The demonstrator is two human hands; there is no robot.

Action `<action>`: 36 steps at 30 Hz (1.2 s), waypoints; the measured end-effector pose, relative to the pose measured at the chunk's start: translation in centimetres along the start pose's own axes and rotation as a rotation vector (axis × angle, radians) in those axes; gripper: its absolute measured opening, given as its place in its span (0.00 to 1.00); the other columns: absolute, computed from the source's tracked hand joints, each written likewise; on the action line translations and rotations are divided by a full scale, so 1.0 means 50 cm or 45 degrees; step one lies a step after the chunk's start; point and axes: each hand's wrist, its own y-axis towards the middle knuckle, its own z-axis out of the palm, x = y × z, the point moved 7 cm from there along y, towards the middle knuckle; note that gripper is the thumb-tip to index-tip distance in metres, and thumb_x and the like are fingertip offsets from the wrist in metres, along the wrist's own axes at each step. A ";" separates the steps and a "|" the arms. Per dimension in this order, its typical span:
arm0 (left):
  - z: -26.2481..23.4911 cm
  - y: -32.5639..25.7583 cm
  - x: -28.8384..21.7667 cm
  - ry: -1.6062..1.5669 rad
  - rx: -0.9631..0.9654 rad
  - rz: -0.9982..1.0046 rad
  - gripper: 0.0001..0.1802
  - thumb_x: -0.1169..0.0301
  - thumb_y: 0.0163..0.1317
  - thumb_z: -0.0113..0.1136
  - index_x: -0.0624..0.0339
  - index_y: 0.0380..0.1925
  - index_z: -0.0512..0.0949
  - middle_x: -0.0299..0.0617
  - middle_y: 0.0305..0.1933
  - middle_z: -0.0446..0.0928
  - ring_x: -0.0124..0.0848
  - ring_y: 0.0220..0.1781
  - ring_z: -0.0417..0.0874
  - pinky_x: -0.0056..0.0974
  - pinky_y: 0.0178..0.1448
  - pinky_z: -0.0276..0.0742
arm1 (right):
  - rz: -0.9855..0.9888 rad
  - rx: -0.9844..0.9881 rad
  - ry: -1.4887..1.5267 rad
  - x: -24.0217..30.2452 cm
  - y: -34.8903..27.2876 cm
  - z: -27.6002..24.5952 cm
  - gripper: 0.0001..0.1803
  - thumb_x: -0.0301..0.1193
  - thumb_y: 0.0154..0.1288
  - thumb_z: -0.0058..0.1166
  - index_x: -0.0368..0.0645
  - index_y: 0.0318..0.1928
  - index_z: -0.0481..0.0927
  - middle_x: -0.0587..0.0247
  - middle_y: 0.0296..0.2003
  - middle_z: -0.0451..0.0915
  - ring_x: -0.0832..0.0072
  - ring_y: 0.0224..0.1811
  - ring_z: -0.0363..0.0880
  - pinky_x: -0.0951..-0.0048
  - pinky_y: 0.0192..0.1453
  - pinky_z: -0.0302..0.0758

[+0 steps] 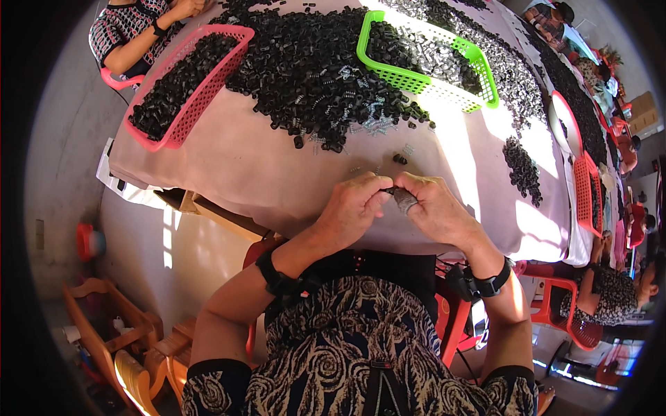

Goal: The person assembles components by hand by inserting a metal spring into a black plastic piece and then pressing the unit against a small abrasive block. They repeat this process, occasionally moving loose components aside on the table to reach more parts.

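My left hand (355,208) and my right hand (440,211) meet above the near edge of the cloth-covered table. Both are closed in a pinch, fingertips almost touching, on a small black plastic part (391,190) that is mostly hidden by the fingers. A grey cover (404,201) wraps one finger of the right hand. Just beyond the hands lies a loose black piece (399,159), with a pale coil spring (408,148) beside it. Farther off, silver springs (374,119) are scattered at the front of a big heap of small black parts (298,76).
A pink basket (186,118) of black parts stands at the left, a green basket (416,82) at the back. A smaller black pile (522,170) lies to the right. One person (132,35) sits at far left; several others sit along the right, near a red basket (587,191).
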 end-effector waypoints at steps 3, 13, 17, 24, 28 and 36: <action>0.001 -0.001 -0.005 0.065 0.055 -0.030 0.09 0.82 0.63 0.52 0.66 0.43 0.74 0.40 0.32 0.73 0.24 0.27 0.79 0.29 0.30 0.76 | 0.170 0.159 0.167 -0.018 0.000 -0.008 0.09 0.18 0.52 0.45 0.31 0.36 0.73 0.44 0.23 0.71 0.52 0.25 0.71 0.63 0.33 0.68; 0.018 -0.005 -0.020 -0.188 0.207 0.045 0.08 0.82 0.61 0.56 0.65 0.41 0.76 0.38 0.38 0.72 0.25 0.37 0.79 0.28 0.38 0.74 | 0.614 0.343 1.003 -0.083 -0.044 0.034 0.03 0.26 0.57 0.58 0.45 0.33 0.79 0.81 0.21 0.65 0.92 0.20 0.58 0.85 0.19 0.52; 0.014 -0.004 -0.037 -0.254 0.205 0.152 0.09 0.81 0.59 0.58 0.64 0.41 0.78 0.39 0.47 0.69 0.28 0.50 0.72 0.32 0.52 0.71 | 0.748 0.376 1.446 -0.076 -0.055 0.072 0.07 0.31 0.59 0.61 0.43 0.33 0.76 0.79 0.21 0.66 0.92 0.19 0.57 0.86 0.19 0.50; 0.032 -0.009 -0.027 -0.424 0.289 0.143 0.11 0.80 0.58 0.61 0.63 0.42 0.80 0.40 0.48 0.68 0.30 0.53 0.71 0.34 0.56 0.70 | 0.498 0.398 1.797 -0.043 -0.066 0.102 0.08 0.30 0.60 0.60 0.43 0.30 0.73 0.80 0.20 0.63 0.93 0.18 0.55 0.87 0.19 0.48; 0.029 -0.005 -0.028 -0.341 0.298 0.164 0.09 0.79 0.58 0.61 0.64 0.40 0.79 0.41 0.47 0.69 0.31 0.51 0.72 0.34 0.56 0.70 | 0.561 0.308 1.841 -0.048 -0.078 0.106 0.10 0.30 0.61 0.58 0.44 0.27 0.71 0.80 0.18 0.60 0.92 0.17 0.54 0.86 0.18 0.48; 0.011 0.002 0.000 -0.590 0.148 -0.122 0.19 0.79 0.61 0.59 0.61 0.53 0.72 0.36 0.44 0.69 0.24 0.48 0.72 0.28 0.52 0.71 | 0.630 0.173 1.827 -0.074 -0.059 0.084 0.16 0.37 0.66 0.52 0.47 0.22 0.68 0.80 0.15 0.58 0.89 0.14 0.52 0.83 0.15 0.45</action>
